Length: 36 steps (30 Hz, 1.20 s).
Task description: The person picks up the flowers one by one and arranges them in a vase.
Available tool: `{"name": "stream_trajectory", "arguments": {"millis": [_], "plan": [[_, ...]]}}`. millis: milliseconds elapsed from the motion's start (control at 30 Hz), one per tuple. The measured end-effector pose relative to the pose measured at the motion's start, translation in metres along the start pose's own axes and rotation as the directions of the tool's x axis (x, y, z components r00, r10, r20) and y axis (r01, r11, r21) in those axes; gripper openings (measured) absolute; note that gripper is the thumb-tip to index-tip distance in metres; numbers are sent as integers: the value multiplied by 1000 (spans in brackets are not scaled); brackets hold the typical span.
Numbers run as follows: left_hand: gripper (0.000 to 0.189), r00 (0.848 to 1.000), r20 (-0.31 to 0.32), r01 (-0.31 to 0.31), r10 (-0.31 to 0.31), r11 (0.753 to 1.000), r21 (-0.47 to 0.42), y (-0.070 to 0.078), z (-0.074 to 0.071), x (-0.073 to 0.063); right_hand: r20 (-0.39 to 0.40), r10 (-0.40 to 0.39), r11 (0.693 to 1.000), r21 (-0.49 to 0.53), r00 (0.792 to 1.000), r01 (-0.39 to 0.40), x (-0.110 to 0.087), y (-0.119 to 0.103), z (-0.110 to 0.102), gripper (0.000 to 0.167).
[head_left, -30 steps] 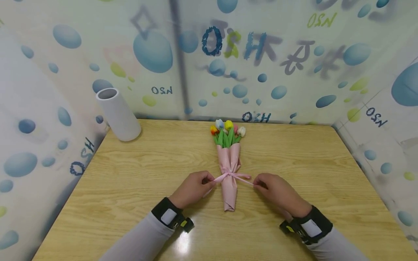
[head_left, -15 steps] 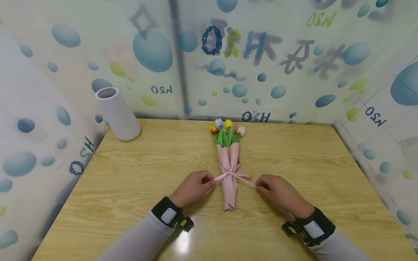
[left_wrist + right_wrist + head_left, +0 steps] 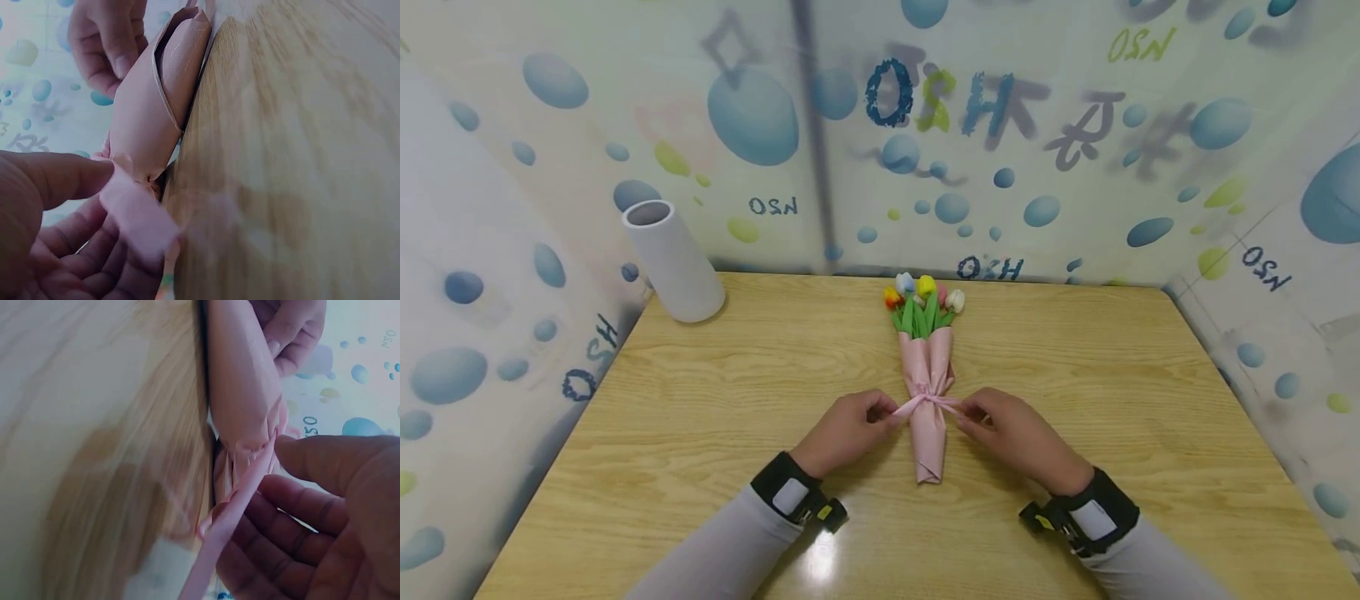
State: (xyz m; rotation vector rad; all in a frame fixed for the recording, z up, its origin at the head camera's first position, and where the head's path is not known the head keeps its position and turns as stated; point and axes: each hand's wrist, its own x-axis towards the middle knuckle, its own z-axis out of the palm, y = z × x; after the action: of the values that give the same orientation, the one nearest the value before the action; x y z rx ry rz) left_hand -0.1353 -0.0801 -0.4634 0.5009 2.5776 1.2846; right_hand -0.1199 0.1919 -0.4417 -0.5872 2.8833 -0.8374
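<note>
The tulip bouquet in pink paper (image 3: 917, 362) looks bundled; left hand (image 3: 848, 429) and right hand (image 3: 1022, 437) pinch its flat pink ribbon (image 3: 928, 399), tying seemingly unfinished.

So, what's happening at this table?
A person is handling a pink ribbon around a paper-wrapped bouquet lying on the wooden table. The left hand pinches the ribbon on one side, the right hand on the other. A white vase stands at the table's far left corner.
</note>
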Motion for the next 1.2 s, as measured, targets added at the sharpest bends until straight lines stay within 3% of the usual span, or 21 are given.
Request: {"name": "stream_trajectory", "arguments": {"millis": [200,567,1200], "plan": [[21,1000,9,-13,13,1000,-14,11,4,4,12,31,999,-10,999,-31,9,-8,4,12],[9,999,-16,-33,33,999,7,23,7,13,8,121,988,95,993,-121,20,-13,14,11],[7,996,-82,-34,40,997,73,16,-5,-1,21,141,984,105,990,-143,21,-17,16,9]]}}
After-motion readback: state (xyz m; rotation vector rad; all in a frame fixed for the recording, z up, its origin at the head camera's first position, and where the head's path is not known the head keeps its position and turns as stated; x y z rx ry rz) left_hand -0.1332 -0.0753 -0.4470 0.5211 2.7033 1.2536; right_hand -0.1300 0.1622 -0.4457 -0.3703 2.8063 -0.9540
